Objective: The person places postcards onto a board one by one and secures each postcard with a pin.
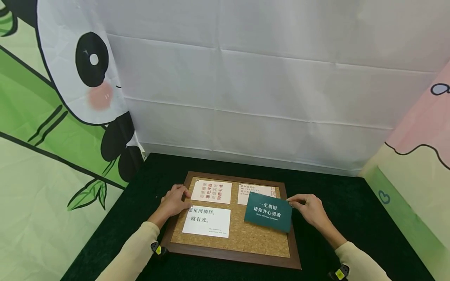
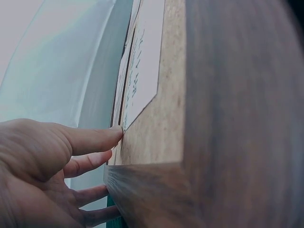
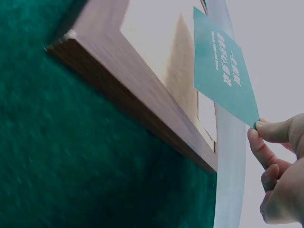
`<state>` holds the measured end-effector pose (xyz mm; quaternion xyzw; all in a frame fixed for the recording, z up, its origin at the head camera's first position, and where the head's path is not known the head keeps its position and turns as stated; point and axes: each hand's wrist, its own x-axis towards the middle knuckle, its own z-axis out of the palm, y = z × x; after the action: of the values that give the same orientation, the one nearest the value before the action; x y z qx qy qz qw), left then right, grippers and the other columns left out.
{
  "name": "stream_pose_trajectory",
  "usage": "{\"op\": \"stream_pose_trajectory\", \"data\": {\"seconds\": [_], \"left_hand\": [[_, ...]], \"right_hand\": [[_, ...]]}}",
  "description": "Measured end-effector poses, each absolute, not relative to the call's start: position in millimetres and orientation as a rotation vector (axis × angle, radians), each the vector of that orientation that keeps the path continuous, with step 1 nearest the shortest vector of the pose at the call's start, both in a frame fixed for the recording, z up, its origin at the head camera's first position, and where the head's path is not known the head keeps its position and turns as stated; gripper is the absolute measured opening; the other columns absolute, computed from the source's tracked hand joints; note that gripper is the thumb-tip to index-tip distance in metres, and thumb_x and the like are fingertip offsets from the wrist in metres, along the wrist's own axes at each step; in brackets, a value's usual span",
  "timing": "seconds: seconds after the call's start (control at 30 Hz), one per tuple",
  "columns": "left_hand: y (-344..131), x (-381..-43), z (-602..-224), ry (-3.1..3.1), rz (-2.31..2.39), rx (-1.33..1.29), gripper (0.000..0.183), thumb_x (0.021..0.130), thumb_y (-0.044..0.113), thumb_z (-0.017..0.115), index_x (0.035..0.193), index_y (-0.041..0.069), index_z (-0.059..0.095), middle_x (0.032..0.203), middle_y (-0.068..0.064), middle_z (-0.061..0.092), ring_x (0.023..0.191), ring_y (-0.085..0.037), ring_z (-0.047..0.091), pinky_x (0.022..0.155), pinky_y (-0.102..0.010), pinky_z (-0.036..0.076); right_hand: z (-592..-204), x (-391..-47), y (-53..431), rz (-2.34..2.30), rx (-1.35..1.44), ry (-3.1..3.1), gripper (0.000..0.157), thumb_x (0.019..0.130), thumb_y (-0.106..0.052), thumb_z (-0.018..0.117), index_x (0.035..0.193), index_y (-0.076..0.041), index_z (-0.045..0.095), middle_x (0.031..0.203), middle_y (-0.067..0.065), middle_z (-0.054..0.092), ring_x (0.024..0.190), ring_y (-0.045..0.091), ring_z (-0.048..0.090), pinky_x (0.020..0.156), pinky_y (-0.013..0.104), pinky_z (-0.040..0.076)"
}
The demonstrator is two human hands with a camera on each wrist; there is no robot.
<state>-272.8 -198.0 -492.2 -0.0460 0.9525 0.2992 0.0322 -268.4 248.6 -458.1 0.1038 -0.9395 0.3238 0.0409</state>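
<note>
A dark green postcard (image 1: 268,222) with white lettering is pinched at its upper right corner by my right hand (image 1: 309,208), between thumb and index finger. In the right wrist view the card (image 3: 221,71) is tilted and raised above the framed cork board (image 1: 228,253). My left hand (image 1: 174,201) is at the board's left edge. Its extended thumb (image 2: 97,140) touches near the corner of the lower left white card (image 1: 211,228), while its other fingers reach along the frame's outer side. Whether a pin sits under the thumb is hidden.
Upper left on the board lies a white card with red and grey print (image 1: 225,191). Another white card (image 1: 260,189), upper right, is partly covered by the green one. Dark green cloth (image 1: 327,187) lies beneath the board; a white curtain (image 1: 253,97) hangs behind.
</note>
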Motion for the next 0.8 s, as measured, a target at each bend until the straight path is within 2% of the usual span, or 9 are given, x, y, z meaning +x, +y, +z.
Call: {"op": "stream_pose_trajectory", "data": {"seconds": [0.37,0.6,0.8], "left_hand": [[-197.8,-270.3,-489.2,2.927,0.917,-0.137,0.022,0.083,0.016,0.077,0.091,0.011,0.057,0.149,-0.023,0.036,0.125,-0.044,0.042,0.101,-0.066,0.028],[-197.9,-270.1,-488.8,2.931,0.917,-0.136,0.021,0.083,0.016,0.077,0.091,0.012,0.057,0.149,-0.023,0.036,0.125,-0.044,0.042,0.101,-0.066,0.028],[-199.4,-269.8,-489.7,2.929,0.922,-0.134,0.022,0.084,0.017,0.077,0.091,0.012,0.057,0.149,-0.023,0.035,0.125,-0.045,0.041,0.101,-0.066,0.027]], "right_hand": [[-479.0,-261.5,224.2,1.039,0.303,-2.931,0.013,0.090,-0.010,0.068,0.093,-0.018,0.078,0.103,0.006,0.073,0.074,0.014,0.051,0.059,0.027,0.039],[-490.2,-259.4,217.7,0.982,0.276,-2.969,0.012,0.088,-0.010,0.070,0.091,-0.019,0.078,0.108,0.006,0.073,0.081,0.015,0.052,0.066,0.030,0.039],[-497.4,-260.4,214.8,0.946,0.243,-2.999,0.010,0.088,-0.013,0.071,0.090,-0.020,0.078,0.102,0.003,0.073,0.078,0.013,0.052,0.064,0.029,0.039]]}}
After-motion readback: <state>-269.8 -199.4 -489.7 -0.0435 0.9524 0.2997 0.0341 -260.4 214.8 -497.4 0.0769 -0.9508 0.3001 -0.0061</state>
